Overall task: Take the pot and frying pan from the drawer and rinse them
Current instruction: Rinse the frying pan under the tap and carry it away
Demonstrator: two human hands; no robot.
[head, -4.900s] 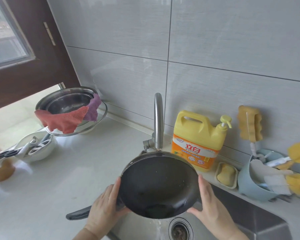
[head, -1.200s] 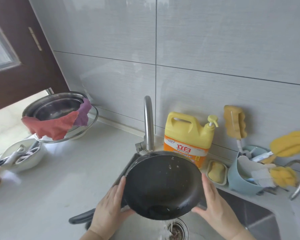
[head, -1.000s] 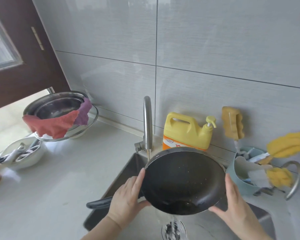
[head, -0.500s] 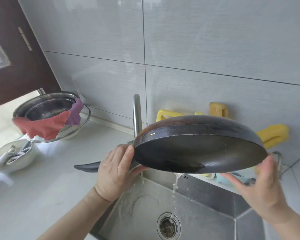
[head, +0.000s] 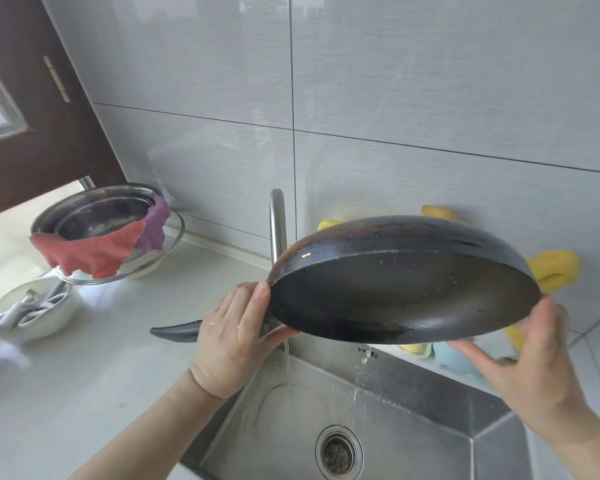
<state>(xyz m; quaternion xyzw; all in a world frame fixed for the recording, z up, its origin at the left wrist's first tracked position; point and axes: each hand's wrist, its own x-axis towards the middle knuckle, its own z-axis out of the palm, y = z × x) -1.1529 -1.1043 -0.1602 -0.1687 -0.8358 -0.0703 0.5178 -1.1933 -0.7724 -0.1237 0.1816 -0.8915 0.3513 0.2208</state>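
Presently, one black frying pan (head: 402, 289) is held tilted above the steel sink (head: 395, 427), its dark handle (head: 175, 332) pointing left. The left hand (head: 236, 336) is closed on the rim by the handle; the right hand (head: 534, 362) is spread, fingers pressed against the opposite rim. A thin stream is seen falling from the tap (head: 278, 223) into the basin.

A: What's the pan (head: 406, 299) like?

B: Dark and matt inside, beaded with wet drops; its outer wall looks worn and brownish. The handle (head: 177, 331) seems smooth dark plastic.

A: And the sink (head: 413, 427)?

B: Brushed steel, wet. The tap (head: 278, 223) is satin metal.

A: The rest?

B: Glossy grey tiles (head: 430, 98), smooth pale counter (head: 84, 375), shiny steel bowls (head: 101, 216) draped with nubbly red and purple cloth (head: 94, 251).
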